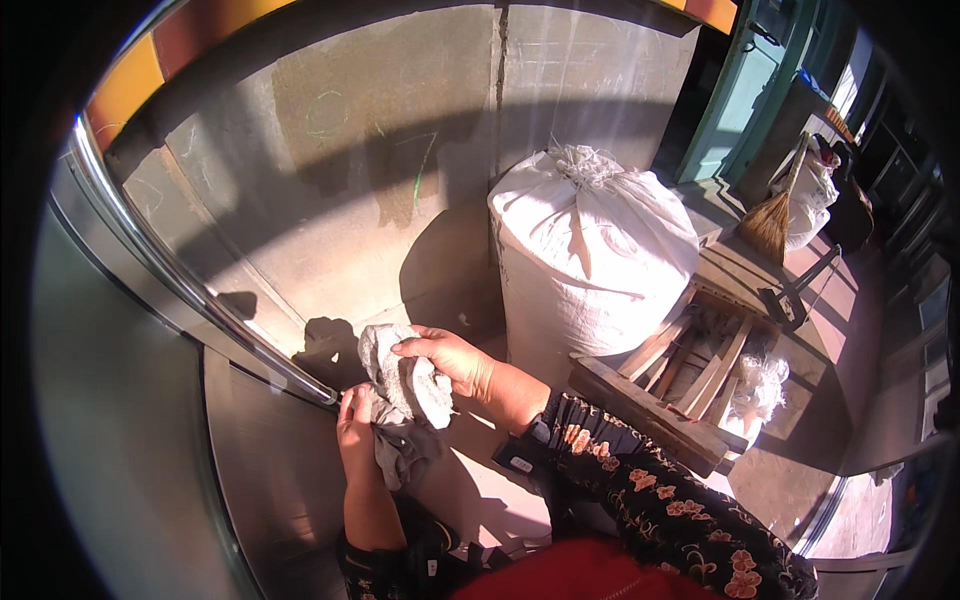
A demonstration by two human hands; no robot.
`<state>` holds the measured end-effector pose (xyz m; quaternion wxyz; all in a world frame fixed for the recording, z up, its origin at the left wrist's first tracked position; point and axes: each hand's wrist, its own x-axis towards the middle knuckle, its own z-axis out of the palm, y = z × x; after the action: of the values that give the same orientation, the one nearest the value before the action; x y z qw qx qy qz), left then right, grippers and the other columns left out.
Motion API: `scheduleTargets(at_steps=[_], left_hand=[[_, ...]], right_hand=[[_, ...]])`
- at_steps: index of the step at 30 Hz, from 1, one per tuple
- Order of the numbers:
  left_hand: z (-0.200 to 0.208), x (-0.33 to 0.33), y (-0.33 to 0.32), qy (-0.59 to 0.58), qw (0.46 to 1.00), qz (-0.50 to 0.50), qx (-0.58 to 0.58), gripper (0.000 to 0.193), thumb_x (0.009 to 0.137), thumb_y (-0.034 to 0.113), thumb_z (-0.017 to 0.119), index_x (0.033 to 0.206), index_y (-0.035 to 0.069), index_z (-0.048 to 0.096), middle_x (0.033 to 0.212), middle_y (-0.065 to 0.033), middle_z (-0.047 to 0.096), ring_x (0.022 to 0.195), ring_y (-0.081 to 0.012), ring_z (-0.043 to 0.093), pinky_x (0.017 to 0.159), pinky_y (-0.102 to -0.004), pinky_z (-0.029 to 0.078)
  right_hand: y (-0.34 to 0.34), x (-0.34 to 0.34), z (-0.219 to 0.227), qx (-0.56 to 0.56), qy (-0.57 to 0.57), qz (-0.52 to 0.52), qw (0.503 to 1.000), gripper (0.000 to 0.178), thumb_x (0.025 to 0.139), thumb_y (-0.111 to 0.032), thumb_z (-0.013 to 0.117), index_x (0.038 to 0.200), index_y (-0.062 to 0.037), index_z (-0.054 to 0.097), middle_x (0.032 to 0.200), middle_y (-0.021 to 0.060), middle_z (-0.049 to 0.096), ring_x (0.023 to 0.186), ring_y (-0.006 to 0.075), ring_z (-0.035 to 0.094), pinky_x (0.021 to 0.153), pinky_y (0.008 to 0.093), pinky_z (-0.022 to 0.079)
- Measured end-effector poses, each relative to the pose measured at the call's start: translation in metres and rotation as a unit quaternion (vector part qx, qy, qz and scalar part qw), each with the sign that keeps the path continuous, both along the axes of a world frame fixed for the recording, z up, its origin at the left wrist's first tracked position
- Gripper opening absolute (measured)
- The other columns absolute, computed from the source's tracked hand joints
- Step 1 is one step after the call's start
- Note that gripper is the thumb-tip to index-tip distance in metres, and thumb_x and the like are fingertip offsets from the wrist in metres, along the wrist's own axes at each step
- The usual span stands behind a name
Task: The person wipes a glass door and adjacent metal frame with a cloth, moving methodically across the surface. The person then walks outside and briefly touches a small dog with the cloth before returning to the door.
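A crumpled pale grey cloth hangs between my two hands, its upper part bright in the sun and its lower end drooping in shade. My right hand comes from the right and pinches the top of the cloth, thumb over it. On the left side of the cloth, my left hand grips its edge with the fingers partly hidden. Just beyond my left hand is the end of a shiny metal rail. Dark flowered sleeves cover both my arms.
A large tied white sack stands beyond my right hand against the concrete wall. To its right sits a wooden crate with slats, beside a white plastic bag. A straw broom leans near a green door. Metal panels line the left.
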<state>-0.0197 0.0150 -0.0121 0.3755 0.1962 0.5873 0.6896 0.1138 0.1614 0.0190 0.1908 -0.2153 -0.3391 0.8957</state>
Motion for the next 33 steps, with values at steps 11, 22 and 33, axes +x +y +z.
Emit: scheduleTargets(at_steps=[11,22,33], left_hand=[[-0.022,-0.004,0.001,0.063,0.996,-0.055,0.006,0.026,0.094,0.019,0.068,0.113,0.001,0.064,0.101,-0.0011,0.065,0.089,-0.0095,0.056,0.080,-0.0242,0.046],[-0.031,-0.003,-0.007,-0.012,0.983,-0.090,0.158,0.021,0.098,0.010,0.061,0.117,0.002,0.062,0.102,-0.0014,0.065,0.092,-0.0091,0.059,0.086,-0.0237,0.047],[-0.029,-0.003,-0.008,0.014,0.996,-0.004,0.085,0.017,0.097,0.020,0.065,0.103,0.003,0.064,0.087,0.0032,0.060,0.080,-0.0049,0.054,0.073,-0.0209,0.043]], right_hand=[[-0.026,-0.010,-0.016,0.432,-0.188,-0.015,0.882,0.075,0.086,-0.046,0.072,0.138,0.0020,0.049,0.121,0.0185,0.064,0.115,0.0257,0.060,0.100,0.0338,0.047],[-0.023,-0.002,-0.014,0.177,-0.088,0.004,0.980,0.045,0.089,-0.023,0.075,0.124,0.0009,0.059,0.106,0.0062,0.069,0.093,0.0148,0.065,0.084,0.0307,0.054],[-0.004,0.005,-0.012,0.155,-0.073,-0.132,0.976,0.030,0.092,-0.012,0.069,0.118,0.0011,0.062,0.103,0.0065,0.070,0.089,0.0150,0.066,0.081,0.0295,0.053]])
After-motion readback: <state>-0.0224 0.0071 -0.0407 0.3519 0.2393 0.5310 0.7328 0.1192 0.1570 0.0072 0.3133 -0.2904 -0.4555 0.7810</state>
